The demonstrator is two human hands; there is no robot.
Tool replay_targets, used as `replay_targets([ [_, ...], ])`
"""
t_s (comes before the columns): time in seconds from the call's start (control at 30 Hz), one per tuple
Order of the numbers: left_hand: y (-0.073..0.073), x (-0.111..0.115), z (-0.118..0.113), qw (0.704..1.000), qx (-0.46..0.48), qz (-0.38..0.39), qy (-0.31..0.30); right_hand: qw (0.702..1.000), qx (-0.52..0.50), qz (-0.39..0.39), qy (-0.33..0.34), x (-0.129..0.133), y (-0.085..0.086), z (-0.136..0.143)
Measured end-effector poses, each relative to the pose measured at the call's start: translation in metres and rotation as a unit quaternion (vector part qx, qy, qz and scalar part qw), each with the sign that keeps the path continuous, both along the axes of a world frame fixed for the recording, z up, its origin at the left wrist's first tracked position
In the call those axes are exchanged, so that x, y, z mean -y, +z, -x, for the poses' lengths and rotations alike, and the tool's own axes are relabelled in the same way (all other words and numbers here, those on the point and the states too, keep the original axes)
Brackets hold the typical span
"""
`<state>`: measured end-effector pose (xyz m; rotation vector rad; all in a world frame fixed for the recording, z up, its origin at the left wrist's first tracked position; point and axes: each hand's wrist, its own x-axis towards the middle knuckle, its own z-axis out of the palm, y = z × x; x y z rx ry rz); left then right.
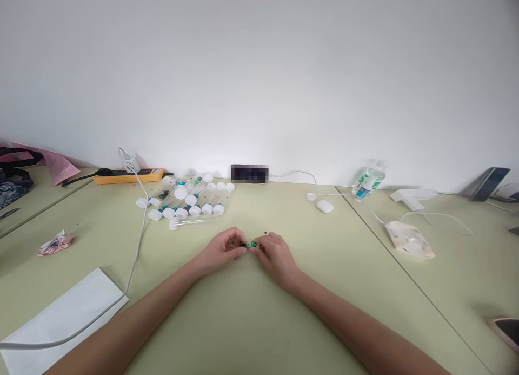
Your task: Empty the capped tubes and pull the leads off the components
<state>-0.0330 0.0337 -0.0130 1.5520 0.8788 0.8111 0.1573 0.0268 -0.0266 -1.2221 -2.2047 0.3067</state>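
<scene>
Over the middle of the table my left hand (222, 250) pinches a small black-and-green piece (244, 244) between thumb and fingertips. My right hand (278, 258) is closed on a second small green piece with a thin metal end (255, 244). The green ends face each other with a narrow gap between them; fingers cover the rest, so their exact kind cannot be told. A tiny dark-tipped bit (265, 233) shows just behind the right fingers. Beyond my left hand lies a clear tube with a white cap (190, 222).
Several capped clear tubes (186, 199) holding blue and green parts are heaped at the back left, near a yellow power strip (152, 175). A white cable (140, 245) crosses the left side over a white sheet (67, 315). A plastic bottle (368, 180) stands back right.
</scene>
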Motion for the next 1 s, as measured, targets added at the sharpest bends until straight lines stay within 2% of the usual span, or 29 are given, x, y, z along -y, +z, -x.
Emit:
replay_targets([
  [0.23,0.0023,0.0006,-0.0004,0.999,0.001,0.038,-0.015,1.000,-0.014,0.013,0.014,0.0010,0.0008,0.0003],
  [0.4,0.0009,0.0008,-0.0005,1.000,0.004,0.007,-0.014,1.000,-0.006,0.014,0.002,0.0013,0.0018,-0.0004],
  [0.57,0.0016,0.0011,-0.0007,0.999,-0.006,0.038,-0.022,1.000,0.001,0.012,0.014,0.0021,0.0030,0.0003],
  [0.77,-0.0008,-0.0003,-0.0002,1.000,-0.001,0.000,-0.025,1.000,0.002,0.017,-0.003,0.0010,0.0026,0.0001],
  [1.0,0.0037,0.0013,-0.0005,0.999,0.014,0.016,-0.030,1.000,-0.010,0.012,0.004,0.0011,0.0032,-0.0004],
])
